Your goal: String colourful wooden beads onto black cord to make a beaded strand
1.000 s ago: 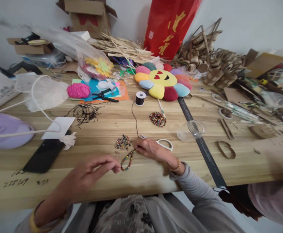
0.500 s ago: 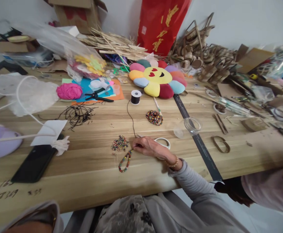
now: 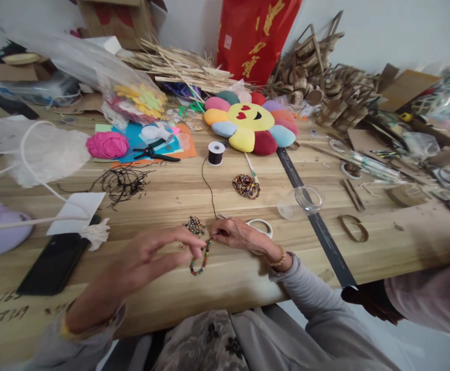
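On the left part of the desk, a black phone lay flat, and a sheet of white paper covered its top end. Next came a ball of pink yarn, and nearer the person was a messy black tangle. The left hand was blurry. Its grip was partly open, with a gap between the thumb and the pointing finger, and I could not tell if a fingertip touched any beads. Near its fingertips was a little pile of loose beads. The beaded string lay on the desk in a bent loop, nearer the person than the pile, and its top end reached the right hand. A black cord ran from a small spool down to that hand too. The right hand's grip was pinched closed on the black cord. Farther back sat a heap of strung beads and a big flower pillow. A white scissors handle showed beside the right hand. Farther right were a long black strip, a curled brown band and another person's sleeve.
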`<action>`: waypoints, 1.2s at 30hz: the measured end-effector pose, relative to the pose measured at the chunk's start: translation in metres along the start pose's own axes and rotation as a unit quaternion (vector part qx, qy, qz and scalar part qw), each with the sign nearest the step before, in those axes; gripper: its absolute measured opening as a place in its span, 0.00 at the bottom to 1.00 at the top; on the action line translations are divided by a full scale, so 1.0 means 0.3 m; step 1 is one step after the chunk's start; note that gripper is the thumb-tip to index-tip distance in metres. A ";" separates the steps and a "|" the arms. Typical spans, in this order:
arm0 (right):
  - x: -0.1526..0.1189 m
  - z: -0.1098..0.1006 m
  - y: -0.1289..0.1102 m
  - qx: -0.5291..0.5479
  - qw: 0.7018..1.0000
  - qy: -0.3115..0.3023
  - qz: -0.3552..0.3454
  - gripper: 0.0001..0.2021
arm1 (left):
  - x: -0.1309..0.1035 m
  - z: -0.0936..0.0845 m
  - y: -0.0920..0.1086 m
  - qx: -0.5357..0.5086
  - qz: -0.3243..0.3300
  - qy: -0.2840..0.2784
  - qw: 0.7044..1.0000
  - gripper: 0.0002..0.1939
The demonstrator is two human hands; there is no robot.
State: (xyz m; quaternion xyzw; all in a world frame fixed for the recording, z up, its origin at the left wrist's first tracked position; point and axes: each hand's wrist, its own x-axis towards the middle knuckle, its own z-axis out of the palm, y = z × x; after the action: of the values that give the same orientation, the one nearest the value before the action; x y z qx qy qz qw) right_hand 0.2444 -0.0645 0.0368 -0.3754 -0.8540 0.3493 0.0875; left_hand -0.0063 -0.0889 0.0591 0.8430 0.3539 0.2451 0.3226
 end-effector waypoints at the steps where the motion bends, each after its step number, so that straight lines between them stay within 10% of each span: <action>1: 0.001 0.001 0.002 0.000 1.000 0.000 -0.001 0.05 | 0.012 -0.014 0.025 0.010 0.006 0.002 1.000 0.10; 13: 0.008 0.009 0.007 -0.010 1.000 -0.001 0.020 0.05 | 0.016 0.093 -0.061 0.115 0.108 -0.034 0.987 0.11; 36: 0.012 0.022 0.009 -0.014 0.999 0.019 0.024 0.04 | 0.009 0.118 -0.074 0.125 0.076 -0.073 0.986 0.12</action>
State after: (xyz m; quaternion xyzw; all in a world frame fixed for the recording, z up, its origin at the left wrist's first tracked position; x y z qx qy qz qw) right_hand 0.2409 -0.0642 0.0296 -0.4032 -0.8480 0.3322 0.0898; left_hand 0.0084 -0.0881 0.0199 0.9170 0.2919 0.1601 0.2197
